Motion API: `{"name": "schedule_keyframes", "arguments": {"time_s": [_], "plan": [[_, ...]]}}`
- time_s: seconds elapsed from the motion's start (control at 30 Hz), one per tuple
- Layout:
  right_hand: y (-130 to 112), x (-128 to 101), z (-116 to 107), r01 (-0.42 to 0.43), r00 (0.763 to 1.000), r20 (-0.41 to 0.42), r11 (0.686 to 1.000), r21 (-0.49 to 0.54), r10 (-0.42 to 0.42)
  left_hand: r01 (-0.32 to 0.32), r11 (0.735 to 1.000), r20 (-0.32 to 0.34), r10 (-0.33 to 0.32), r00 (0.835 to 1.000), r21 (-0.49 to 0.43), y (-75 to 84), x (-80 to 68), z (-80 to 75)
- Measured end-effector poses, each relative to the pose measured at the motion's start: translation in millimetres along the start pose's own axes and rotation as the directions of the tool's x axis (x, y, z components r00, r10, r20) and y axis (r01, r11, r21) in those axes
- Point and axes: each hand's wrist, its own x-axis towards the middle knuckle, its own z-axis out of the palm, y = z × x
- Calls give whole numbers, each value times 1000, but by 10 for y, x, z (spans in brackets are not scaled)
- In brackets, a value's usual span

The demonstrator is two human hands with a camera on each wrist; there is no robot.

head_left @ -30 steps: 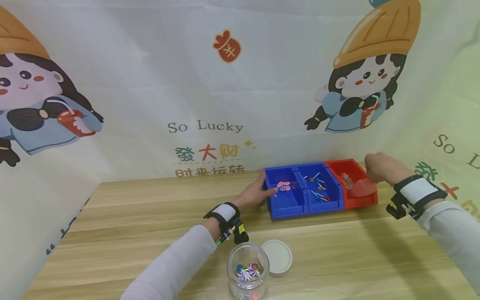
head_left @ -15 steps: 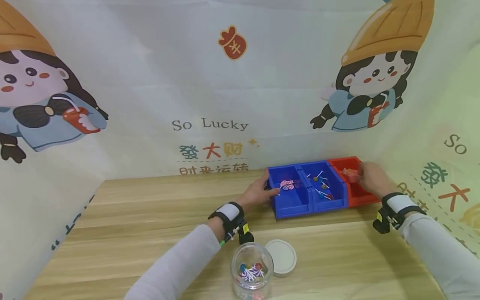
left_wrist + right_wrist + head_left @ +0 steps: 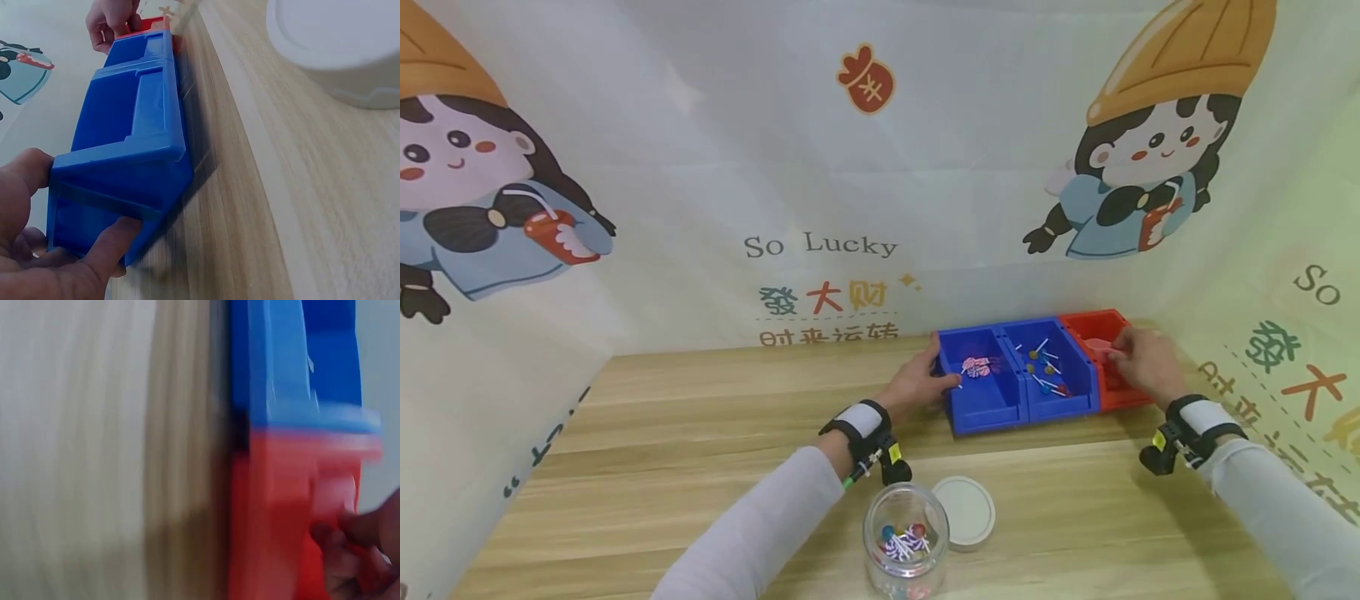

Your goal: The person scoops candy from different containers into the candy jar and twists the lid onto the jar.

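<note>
Behind everything spreads the pale printed cloth (image 3: 722, 133), cartoon figures and "So Lucky" across it; below runs the wood-grain table (image 3: 700, 417); on it, three joined bins stand in a row — left blue bin (image 3: 988, 419), middle blue bin (image 3: 1063, 407), red bin (image 3: 1123, 399) at the person's right. The left hand (image 3: 917, 385) has the row's near end, thumb over the rim of the left blue bin, fingers clamped around its outer side; the right hand (image 3: 1150, 362) is down in the red bin, thumb and fingers together, pinching a translucent pink piece (image 3: 1101, 344) — its exact kind I can't make out. Nearer the person stands the open glass jar (image 3: 906, 570), lollipops (image 3: 907, 543) inside; the white lid (image 3: 965, 511) lies just beside it; striped sweets (image 3: 977, 367) sit in the left blue bin, small stick candies (image 3: 1049, 369) scattered in the middle one.
</note>
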Motion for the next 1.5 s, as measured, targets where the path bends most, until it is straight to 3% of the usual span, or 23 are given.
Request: {"name": "schedule_keyframes", "arguments": {"time_s": [0.17,0.3,0.53,0.77,0.93,1.23,1.4,1.5], "plan": [[-85,-118,177,-45,985,-164,995,84,58,-7,1000,-8,7,1000,-14,4,-11,3],[-89,-194,222,-71,976,-194,987,146,99,-14,999,2,14,1000,-33,2,-45,-2],[-46,-298,203,-108,973,-171,957,270,158,14,998,12,-13,1000,-68,-26,-63,-5],[39,-375,204,-89,941,-286,946,311,182,-1,998,25,2,1000,-63,-50,-41,-15],[81,-408,204,-80,931,-312,937,339,192,-16,998,41,19,999,-63,-48,-63,-23],[152,-452,143,-94,909,-308,860,502,280,-36,999,-15,36,999,13,-62,-209,-166],[177,-511,117,-5,903,-346,812,584,255,-74,997,-3,74,997,-34,-114,-344,-281],[204,-532,107,52,909,-361,802,595,208,-94,993,8,95,995,-71,-143,-436,-334]]}}
